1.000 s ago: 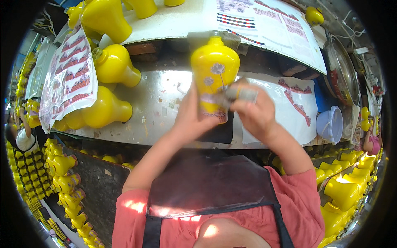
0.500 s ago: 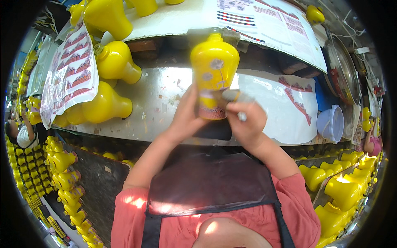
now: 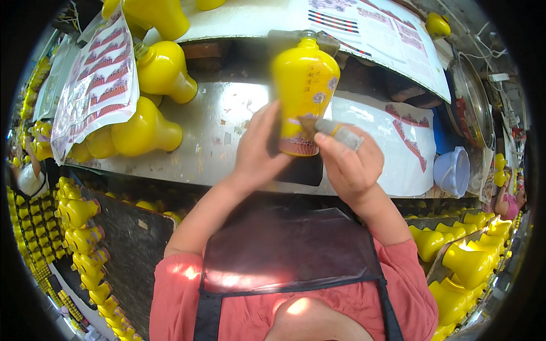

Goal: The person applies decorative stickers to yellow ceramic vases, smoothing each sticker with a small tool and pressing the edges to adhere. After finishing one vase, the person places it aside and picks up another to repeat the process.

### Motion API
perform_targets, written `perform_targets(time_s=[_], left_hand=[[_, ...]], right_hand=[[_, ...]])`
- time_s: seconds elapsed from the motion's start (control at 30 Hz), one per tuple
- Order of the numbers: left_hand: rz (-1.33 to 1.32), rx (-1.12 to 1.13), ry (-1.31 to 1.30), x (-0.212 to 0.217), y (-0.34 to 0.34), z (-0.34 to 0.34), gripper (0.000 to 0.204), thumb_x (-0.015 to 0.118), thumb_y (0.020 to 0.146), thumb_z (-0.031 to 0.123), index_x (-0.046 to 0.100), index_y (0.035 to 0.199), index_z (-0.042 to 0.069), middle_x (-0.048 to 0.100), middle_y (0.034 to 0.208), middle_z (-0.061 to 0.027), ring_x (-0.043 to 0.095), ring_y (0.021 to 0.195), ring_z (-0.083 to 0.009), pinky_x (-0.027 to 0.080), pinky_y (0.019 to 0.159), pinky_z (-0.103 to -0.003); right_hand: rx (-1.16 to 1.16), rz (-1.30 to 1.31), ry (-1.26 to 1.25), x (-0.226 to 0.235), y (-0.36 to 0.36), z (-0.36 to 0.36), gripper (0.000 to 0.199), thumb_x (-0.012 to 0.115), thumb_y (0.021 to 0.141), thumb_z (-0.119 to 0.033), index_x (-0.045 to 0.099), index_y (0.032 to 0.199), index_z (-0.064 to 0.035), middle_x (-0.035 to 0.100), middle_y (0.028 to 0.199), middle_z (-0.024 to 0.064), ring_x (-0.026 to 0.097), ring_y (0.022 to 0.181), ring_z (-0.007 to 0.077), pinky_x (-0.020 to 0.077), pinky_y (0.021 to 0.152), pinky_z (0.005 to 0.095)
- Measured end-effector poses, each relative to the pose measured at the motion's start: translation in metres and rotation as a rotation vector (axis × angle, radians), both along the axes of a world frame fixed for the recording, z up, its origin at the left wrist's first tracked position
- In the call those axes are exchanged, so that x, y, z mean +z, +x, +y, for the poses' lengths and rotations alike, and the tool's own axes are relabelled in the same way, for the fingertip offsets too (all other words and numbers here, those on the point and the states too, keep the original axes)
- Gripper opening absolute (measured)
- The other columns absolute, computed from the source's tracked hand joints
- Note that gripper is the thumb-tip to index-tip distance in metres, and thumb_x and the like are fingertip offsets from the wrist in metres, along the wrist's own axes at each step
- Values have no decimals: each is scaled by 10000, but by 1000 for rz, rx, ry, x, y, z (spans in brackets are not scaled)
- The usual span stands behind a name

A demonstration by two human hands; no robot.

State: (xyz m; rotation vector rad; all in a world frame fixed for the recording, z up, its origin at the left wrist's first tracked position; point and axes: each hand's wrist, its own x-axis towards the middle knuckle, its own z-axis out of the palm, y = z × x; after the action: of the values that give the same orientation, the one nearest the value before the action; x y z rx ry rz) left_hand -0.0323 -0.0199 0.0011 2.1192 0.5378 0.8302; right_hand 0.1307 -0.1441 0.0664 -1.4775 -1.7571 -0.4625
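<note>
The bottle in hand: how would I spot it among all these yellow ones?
Start with the metal bench across the middle. There the left hand holds the bottle, and the right hand a brush near its base. Purple flowers on its yellow side set it apart from the plain-looking bottles at the left.

Forearms [image 3: 207, 219] reach forward — left grip [image 3: 257, 152] curved, right grip [image 3: 357, 166] pinching.

Free lane on L, edges crowded
Bare shiny-metal worktop [image 3: 213, 128] btwn L hand [image 3: 257, 146] & glossy yellow bulbous bottles [image 3: 145, 128]; raised white board [image 3: 253, 20] blocks far side; on R, pale-blue plastic bucket [image 3: 452, 173] obstructs.
</note>
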Motion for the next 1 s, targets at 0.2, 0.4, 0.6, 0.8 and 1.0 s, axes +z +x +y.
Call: perform_targets(time_s=[0.2, 0.4, 0.6, 0.8, 1.0], left_hand=[[-87, 8, -27, -2, 2, 0, 937, 870, 745, 96, 401, 1551, 14, 535, 1450, -198, 612, 1247, -329, 471, 1091, -439], [-120, 15, 47, 3, 3, 1, 917, 895, 717, 116, 445, 1510, 16, 552, 1417, -205, 554, 1296, -379, 463, 1084, -452], [-124, -53, 2, 3, -1, 5, 901, 866, 737, 125, 431, 1519, 22, 525, 1428, -200, 529, 1309, -378, 450, 1098, -452], [-181, -93, -205, 4, 1, 10, 942, 865, 787, 219, 360, 1557, 25, 496, 1432, -192, 572, 1231, -331, 491, 1046, -428], [-101, 91, -380, 17, 29, 6, 915, 808, 862, 254, 294, 1582, 20, 494, 1406, -201, 611, 1120, -298, 532, 966, -397]], right_hand=[[179, -131, -100, 16, -10, 4, 344, 743, 710, -7, 758, 1052, -39, 737, 976, 139, 742, 876, 292, 607, 743, 396], [77, -195, -131, 20, -16, 7, 344, 735, 733, -71, 746, 1076, -44, 676, 901, 108, 727, 922, 294, 589, 778, 390], [15, -241, -137, 18, -18, 6, 297, 718, 750, -99, 735, 1041, -45, 666, 906, 101, 714, 937, 294, 576, 814, 395], [120, -95, -207, 18, -10, 11, 375, 733, 737, -101, 723, 1111, -71, 587, 821, 67, 639, 775, 255, 532, 723, 393], [-186, -85, -62, 36, 19, 34, 371, 815, 790, 10, 737, 1140, -86, 621, 768, 83, 535, 596, 258, 446, 546, 385]])
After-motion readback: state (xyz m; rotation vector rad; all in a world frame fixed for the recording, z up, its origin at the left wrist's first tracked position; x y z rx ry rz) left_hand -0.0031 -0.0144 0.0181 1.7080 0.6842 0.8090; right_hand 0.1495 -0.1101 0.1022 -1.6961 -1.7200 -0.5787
